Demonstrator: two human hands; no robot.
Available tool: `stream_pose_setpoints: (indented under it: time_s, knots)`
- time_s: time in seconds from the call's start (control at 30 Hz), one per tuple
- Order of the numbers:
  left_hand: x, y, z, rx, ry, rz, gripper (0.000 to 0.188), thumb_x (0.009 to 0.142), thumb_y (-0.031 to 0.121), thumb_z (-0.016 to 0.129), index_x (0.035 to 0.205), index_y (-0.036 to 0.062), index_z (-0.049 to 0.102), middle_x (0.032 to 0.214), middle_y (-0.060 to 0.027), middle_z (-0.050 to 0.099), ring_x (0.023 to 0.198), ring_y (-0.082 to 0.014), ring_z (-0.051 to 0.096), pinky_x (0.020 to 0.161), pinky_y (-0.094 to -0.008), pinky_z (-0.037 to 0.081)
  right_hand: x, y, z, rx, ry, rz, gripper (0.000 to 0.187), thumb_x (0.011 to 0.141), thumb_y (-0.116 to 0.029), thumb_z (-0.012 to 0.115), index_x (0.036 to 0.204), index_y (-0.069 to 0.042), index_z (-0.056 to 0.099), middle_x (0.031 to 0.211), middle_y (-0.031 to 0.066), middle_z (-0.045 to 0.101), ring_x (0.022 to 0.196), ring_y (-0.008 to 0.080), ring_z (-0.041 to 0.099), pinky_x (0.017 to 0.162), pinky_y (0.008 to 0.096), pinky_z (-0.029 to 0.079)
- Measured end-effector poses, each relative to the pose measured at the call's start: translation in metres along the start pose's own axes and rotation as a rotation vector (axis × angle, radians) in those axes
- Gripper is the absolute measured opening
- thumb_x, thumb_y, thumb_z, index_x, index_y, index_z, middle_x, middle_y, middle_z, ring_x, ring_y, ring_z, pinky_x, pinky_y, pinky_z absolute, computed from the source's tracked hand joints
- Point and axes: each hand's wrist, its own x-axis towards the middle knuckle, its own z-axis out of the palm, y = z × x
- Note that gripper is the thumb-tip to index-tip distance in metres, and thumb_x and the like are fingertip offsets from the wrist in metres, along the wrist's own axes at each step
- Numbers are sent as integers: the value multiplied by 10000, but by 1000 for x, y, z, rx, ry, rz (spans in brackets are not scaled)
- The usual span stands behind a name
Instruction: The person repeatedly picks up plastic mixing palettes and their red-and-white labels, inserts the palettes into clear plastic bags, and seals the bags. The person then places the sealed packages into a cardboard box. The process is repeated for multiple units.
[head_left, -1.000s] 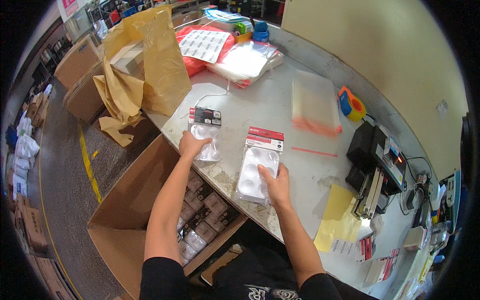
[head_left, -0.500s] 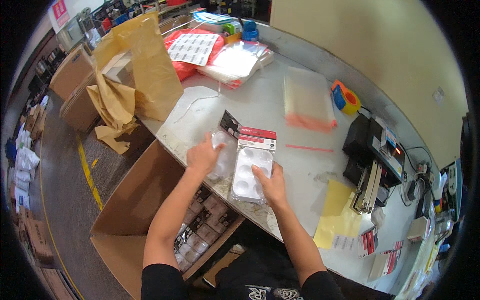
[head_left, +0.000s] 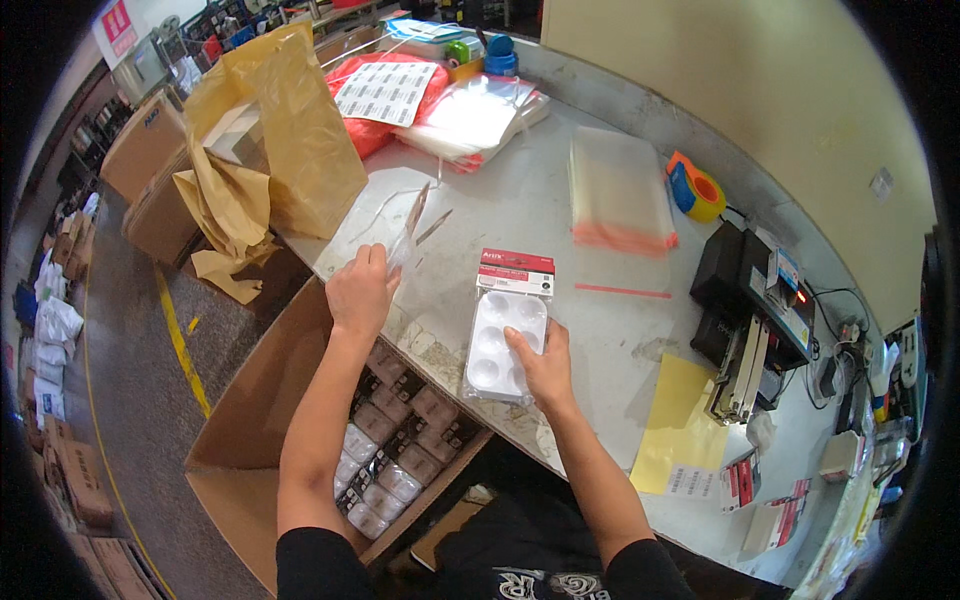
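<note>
My right hand (head_left: 545, 368) is closed on the lower right edge of a white plastic paint palette (head_left: 488, 345) with round wells. The palette is in a clear bag under a red and white header card and lies flat near the table's front edge. To its left, my left hand (head_left: 360, 290) pinches a clear plastic pack (head_left: 405, 240), seen nearly edge-on and tilted up, with a thin dark header. Below that hand, an open cardboard carton (head_left: 262, 425) holds several similar clear packs (head_left: 400, 482) with dark cards.
A stack of clear bags (head_left: 620, 190) and a tape dispenser (head_left: 695, 188) lie farther back. At right stands a black sealing machine (head_left: 750, 285) beside a yellow sheet (head_left: 675, 425). A large tan bag (head_left: 290, 130) rises at back left, next to red bags (head_left: 365, 140).
My left hand has moved left and away from the palette, lifting the clear pack and turning it edge-on. My right hand and the palette have barely moved.
</note>
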Motion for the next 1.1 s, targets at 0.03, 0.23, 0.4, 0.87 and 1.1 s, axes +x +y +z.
stream_pose_setpoints:
  time_s: [0.03, 0.23, 0.4, 0.87, 1.1]
  knots:
    - [-2, 4, 2, 32, -163, 31, 527, 728, 552, 692, 870, 63, 554, 811, -96, 613, 633, -288, 641, 515, -385, 497, 0, 0, 0, 14, 0, 15, 569, 783, -344, 724, 1155, 41, 533, 1125, 242, 512, 1105, 363, 462, 958, 420, 384]
    - [-26, 29, 3, 37, -462, -32, 667, 687, 696, 594, 910, 67, 585, 903, -96, 632, 683, -264, 670, 540, -370, 521, 0, 0, -2, 33, -47, -31, 575, 784, -330, 723, 1188, 26, 522, 1161, 244, 498, 1130, 361, 443, 971, 424, 375]
    - [-3, -19, -3, -273, -319, -397, 587, 624, 508, 811, 925, 34, 638, 903, -150, 678, 784, -319, 673, 673, -412, 524, -1, 1, -2, -2, -35, -9, 566, 791, -317, 719, 1197, 21, 517, 1165, 240, 493, 1130, 356, 441, 979, 425, 370]
    - [-16, 19, 16, -626, -476, -651, 789, 648, 498, 807, 1090, -79, 500, 1005, -246, 637, 931, -353, 639, 812, -420, 506, -2, 0, -3, -73, -8, -38, 529, 800, -294, 718, 1175, 32, 535, 1157, 214, 511, 1075, 320, 489, 939, 402, 404]
    - [3, 89, -45, -1363, -721, -502, 476, 750, 224, 778, 1068, -67, 577, 986, -168, 656, 837, -238, 660, 733, -328, 541, 0, 2, -2, -117, -130, -142, 536, 832, -293, 663, 1208, 53, 500, 1209, 209, 499, 1137, 331, 473, 966, 407, 393]
